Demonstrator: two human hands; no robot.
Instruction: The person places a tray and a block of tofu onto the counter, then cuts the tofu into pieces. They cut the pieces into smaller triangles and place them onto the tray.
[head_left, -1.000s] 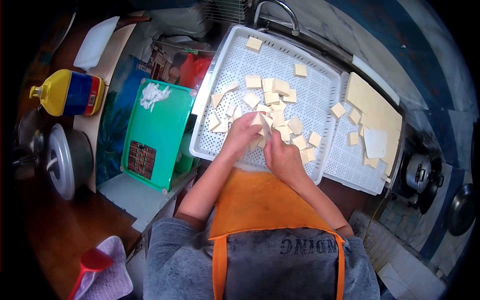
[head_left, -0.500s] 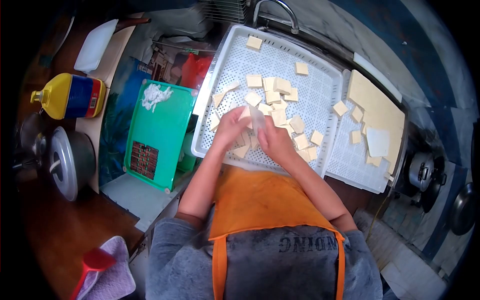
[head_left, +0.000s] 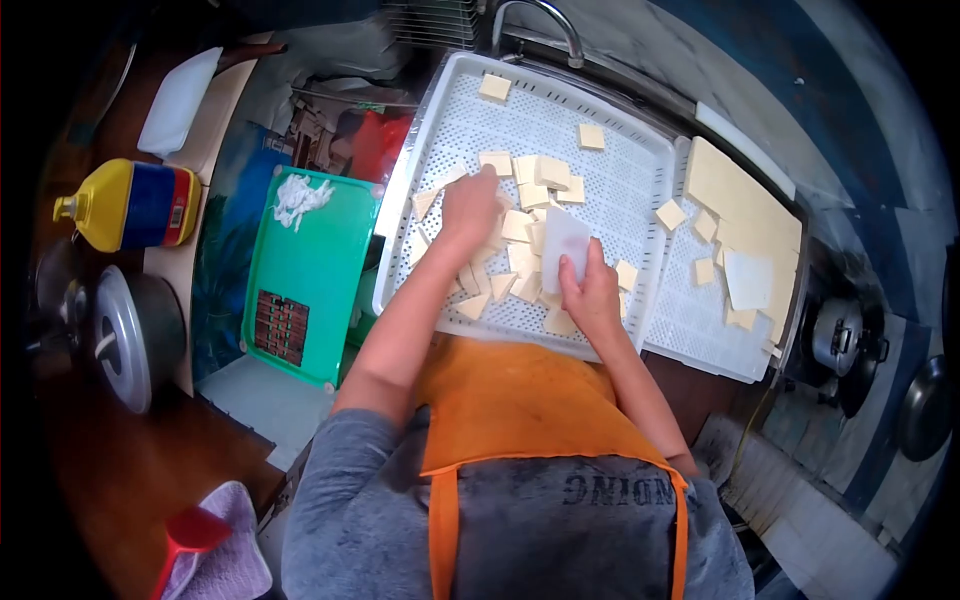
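Observation:
In the large white perforated tray (head_left: pixel 400 290) lie many pale square pieces that look like tofu (head_left: pixel 517 226), heaped at the middle. Some near the left and front are triangular (head_left: pixel 472 306). My left hand (head_left: pixel 472 207) reaches over the heap, back side up, its fingertips at the edge of a square piece (head_left: pixel 495 162). The fingers bend downward and mostly hide what is under them. Held upright in my right hand (head_left: pixel 590 293) is a white plastic scraper (head_left: pixel 567 243), thumb on its face, above the front right pieces.
Right of the tray, a second tray (head_left: pixel 690 340) carries a large pale slab (head_left: pixel 750 210), loose squares and a white plastic sheet (head_left: pixel 747 280). A green table (head_left: pixel 310 240) with a white cloth (head_left: pixel 300 198) stands left. Behind is a faucet (head_left: pixel 575 50).
My hands have moved apart. The left went forward and left onto the pieces; the right drew back rightward with the scraper. The whole view has shifted slightly.

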